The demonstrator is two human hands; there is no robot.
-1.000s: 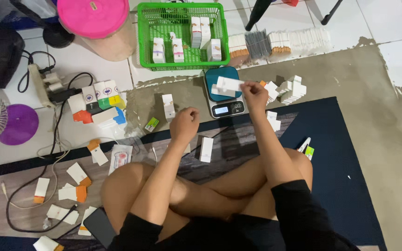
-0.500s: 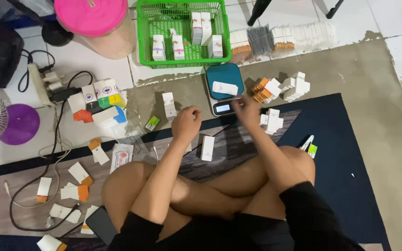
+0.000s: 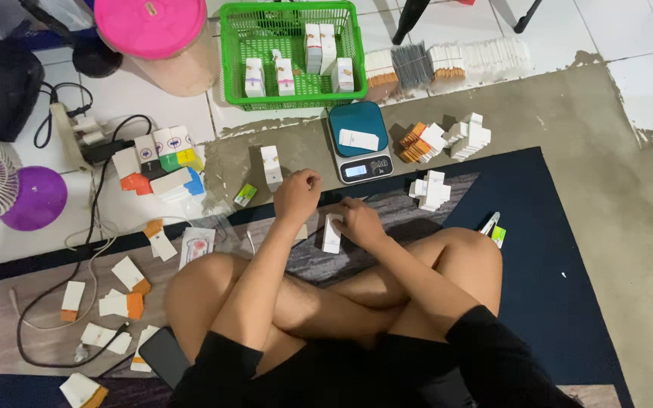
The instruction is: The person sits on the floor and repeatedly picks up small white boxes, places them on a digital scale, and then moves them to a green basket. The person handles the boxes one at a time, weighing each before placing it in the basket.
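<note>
On the dark mat in front of your crossed legs, your right hand (image 3: 360,223) rests with its fingers curled around a small white box (image 3: 332,233) that stands upright, while your left hand (image 3: 296,195) hovers just beside it as a loose fist, holding nothing that I can see. It seems you are at the step of picking up this box. For the next move, I think you need a firm pinch on its sides and a clear platform, because the teal scale (image 3: 360,140) near your hands already carries another white box (image 3: 358,140).

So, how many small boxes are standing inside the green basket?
5, all upright in the green basket: two at the left, two at the back, one right. Others may be hidden.
</note>
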